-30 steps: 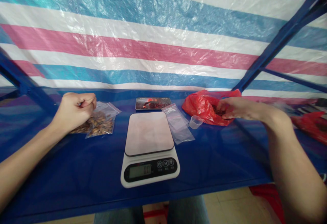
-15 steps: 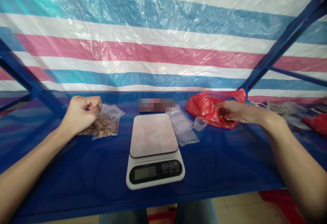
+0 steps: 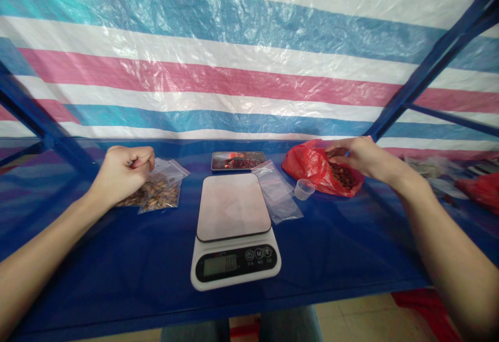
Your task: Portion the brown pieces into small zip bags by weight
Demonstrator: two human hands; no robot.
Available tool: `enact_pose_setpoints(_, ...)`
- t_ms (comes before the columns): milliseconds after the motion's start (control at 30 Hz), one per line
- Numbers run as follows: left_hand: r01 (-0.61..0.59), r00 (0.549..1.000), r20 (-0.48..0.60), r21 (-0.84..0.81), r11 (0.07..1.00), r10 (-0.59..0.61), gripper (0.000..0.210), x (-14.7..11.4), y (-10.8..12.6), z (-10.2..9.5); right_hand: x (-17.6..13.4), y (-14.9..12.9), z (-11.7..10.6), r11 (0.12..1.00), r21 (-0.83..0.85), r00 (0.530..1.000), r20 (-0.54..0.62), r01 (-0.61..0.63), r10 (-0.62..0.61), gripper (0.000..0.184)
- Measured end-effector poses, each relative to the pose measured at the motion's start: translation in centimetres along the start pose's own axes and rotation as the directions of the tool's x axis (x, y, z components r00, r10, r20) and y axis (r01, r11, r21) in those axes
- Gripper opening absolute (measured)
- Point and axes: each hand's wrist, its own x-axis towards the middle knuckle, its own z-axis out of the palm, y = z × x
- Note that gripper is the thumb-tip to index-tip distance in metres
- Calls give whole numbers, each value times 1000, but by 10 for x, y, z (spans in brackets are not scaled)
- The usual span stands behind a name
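My left hand (image 3: 127,171) is a closed fist over clear zip bags (image 3: 160,192) of brown dried pieces. The inside of the fist is hidden. On the right, my right hand (image 3: 356,156) bends over the mouth of a red plastic bag (image 3: 306,161), its fingertips on the bag's upper rim. They appear to pinch the film, though the tips are partly hidden. Dark brown dried pieces (image 3: 343,176) show in the bag's opening. Between my hands a white kitchen scale (image 3: 234,207) has a bare plate and a lit display reading 0.0.
A small clear plastic cup (image 3: 304,189) stands beside the red bag. Flat zip bags (image 3: 279,196) lie right of the scale, and a phone (image 3: 237,160) sits behind it. Blue frame posts (image 3: 421,71) rise at both sides, before a striped sheet (image 3: 234,79).
My right hand has moved up and back from inside the red bag to its rim, uncovering the brown pieces. My left fist stays in place.
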Motion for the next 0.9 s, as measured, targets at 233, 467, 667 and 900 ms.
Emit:
enact_pose_setpoints(233, -27, 1000, -1, 9, 1000, 27, 27, 2, 3, 0, -9, -39, -4, 994, 110, 1000, -27, 4, -1, 36)
enact_pose_setpoints(467, -28, 1000, -11, 67, 997, 28, 29, 2, 3, 0, -14, -60, 11, 965, 221, 987, 35, 144, -155, 40)
enact_pose_setpoints(667, -19, 1000, 3, 89, 996, 19, 29, 0, 0, -1, -16, -62, -2, 981, 189, 998, 8, 54, -56, 47)
enact_pose_setpoints(900, -6, 1000, 24, 62, 998, 5, 28, -3, -7, -1, -18, -42, -21, 966, 240, 993, -28, -101, 111, 62)
